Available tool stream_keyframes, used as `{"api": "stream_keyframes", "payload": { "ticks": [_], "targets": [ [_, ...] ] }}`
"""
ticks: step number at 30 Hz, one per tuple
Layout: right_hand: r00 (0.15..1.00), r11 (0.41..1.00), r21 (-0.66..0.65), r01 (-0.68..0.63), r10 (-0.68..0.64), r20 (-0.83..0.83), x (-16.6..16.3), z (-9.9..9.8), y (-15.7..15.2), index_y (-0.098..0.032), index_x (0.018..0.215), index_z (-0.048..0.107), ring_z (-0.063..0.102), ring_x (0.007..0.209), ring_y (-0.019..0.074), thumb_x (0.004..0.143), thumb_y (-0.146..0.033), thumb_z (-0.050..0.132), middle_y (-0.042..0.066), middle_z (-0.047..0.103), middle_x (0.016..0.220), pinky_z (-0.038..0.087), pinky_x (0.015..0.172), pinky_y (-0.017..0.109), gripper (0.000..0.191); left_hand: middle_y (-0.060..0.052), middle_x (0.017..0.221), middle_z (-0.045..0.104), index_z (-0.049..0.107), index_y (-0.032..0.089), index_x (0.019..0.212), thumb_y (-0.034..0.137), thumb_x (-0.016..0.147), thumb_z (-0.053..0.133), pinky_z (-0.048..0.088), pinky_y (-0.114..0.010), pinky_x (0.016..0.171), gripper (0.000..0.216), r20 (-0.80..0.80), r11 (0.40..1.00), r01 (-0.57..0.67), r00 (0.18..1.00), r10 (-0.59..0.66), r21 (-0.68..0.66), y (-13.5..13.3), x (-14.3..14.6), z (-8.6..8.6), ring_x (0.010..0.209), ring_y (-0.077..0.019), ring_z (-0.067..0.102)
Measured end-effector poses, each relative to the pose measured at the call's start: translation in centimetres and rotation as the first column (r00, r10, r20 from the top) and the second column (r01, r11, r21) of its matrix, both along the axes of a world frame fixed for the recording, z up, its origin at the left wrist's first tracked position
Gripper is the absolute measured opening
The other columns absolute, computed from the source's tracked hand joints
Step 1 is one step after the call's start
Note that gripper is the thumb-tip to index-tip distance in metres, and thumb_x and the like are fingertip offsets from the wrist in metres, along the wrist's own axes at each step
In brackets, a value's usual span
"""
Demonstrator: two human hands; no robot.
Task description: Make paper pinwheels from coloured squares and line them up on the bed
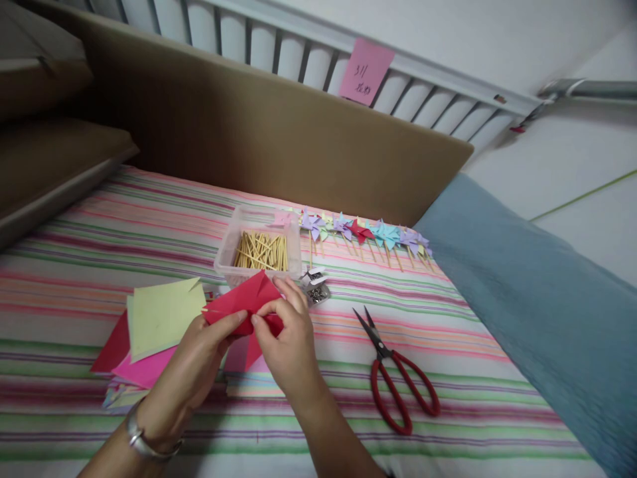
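Both of my hands hold a piece of red paper just above the striped cloth. My left hand pinches its lower left edge with thumb and fingers closed. My right hand grips its right side, fingers curled over the folds. A thin wooden stick pokes out at the paper's left edge. A stack of coloured paper squares, pale yellow on top, lies to the left of my hands.
A clear plastic box of wooden sticks stands behind the hands. A row of small paper pinwheels lies to its right. A small packet of metal pins sits by the box. Red-handled scissors lie at right. Brown cardboard stands behind.
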State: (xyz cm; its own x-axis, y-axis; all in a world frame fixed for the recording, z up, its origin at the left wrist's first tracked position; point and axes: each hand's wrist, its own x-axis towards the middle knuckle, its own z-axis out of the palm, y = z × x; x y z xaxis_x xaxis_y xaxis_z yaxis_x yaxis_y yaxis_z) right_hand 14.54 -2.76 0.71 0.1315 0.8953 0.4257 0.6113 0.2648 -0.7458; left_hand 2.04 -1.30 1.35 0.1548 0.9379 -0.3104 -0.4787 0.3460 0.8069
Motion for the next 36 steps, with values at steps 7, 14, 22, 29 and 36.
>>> {"api": "stream_keyframes", "payload": {
  "ticks": [7, 14, 22, 29, 36],
  "targets": [
    [1.0, 1.0, 0.003, -0.002, 0.002, -0.003, -0.2, 0.1, 0.1, -0.02, 0.071, 0.06, 0.039, 0.13, 0.0243, 0.076, -0.011, 0.059, 0.013, 0.054, 0.13, 0.032, 0.108, 0.044, 0.011, -0.003, 0.083, 0.075, 0.072, 0.018, 0.089, 0.017, 0.071, 0.071, 0.049, -0.025, 0.077, 0.018, -0.056, 0.998, 0.034, 0.998, -0.031, 0.053, -0.1, 0.0, 0.1, 0.078, -0.0172, 0.065],
    [0.999, 1.0, -0.022, -0.019, 0.018, -0.043, -0.1, 0.2, -0.2, -0.021, 0.075, 0.063, 0.044, 0.127, 0.0256, 0.075, -0.012, 0.061, 0.012, 0.056, 0.128, 0.033, 0.107, 0.046, 0.009, -0.001, 0.065, 0.072, 0.072, 0.017, 0.073, 0.019, 0.061, 0.079, 0.048, -0.022, 0.061, 0.014, -0.089, 0.999, -0.031, 0.996, 0.027, -0.038, 0.0, 0.0, 0.0, 0.062, -0.0149, 0.062],
    [0.79, 0.923, -0.318, -0.216, -0.027, -0.613, 1.7, 1.3, 0.5, -0.023, 0.106, 0.057, 0.068, 0.076, 0.0184, 0.07, -0.019, 0.065, 0.0, 0.07, 0.082, 0.054, 0.07, 0.03, 0.038, -0.003, 0.066, 0.073, 0.073, 0.017, 0.071, 0.019, 0.06, 0.078, 0.048, -0.022, 0.062, 0.013, -0.096, 0.995, 0.073, 0.992, -0.08, -0.066, 0.0, -0.1, -0.1, 0.06, -0.0152, 0.062],
    [0.715, 0.862, -0.353, -0.364, 0.016, -0.699, 2.0, 0.8, 0.6, -0.022, 0.098, 0.063, 0.066, 0.075, 0.0181, 0.069, -0.018, 0.066, -0.001, 0.071, 0.085, 0.053, 0.067, 0.028, 0.029, -0.003, 0.065, 0.072, 0.072, 0.016, 0.071, 0.016, 0.061, 0.075, 0.048, -0.023, 0.062, 0.01, -0.088, 0.986, 0.152, 0.984, -0.158, -0.067, -0.1, 0.3, 0.1, 0.06, -0.0149, 0.062],
    [0.777, 0.853, -0.404, -0.33, 0.003, -0.629, 1.9, 0.7, 0.5, -0.023, 0.095, 0.064, 0.063, 0.069, 0.0171, 0.066, -0.019, 0.069, -0.003, 0.069, 0.078, 0.051, 0.062, 0.027, 0.029, -0.006, 0.07, 0.074, 0.075, 0.015, 0.081, 0.017, 0.06, 0.075, 0.049, -0.028, 0.067, 0.021, -0.125, 0.979, 0.189, 0.972, -0.198, -0.075, 0.0, 0.3, -0.4, 0.063, -0.0191, 0.065]
  ]
}}
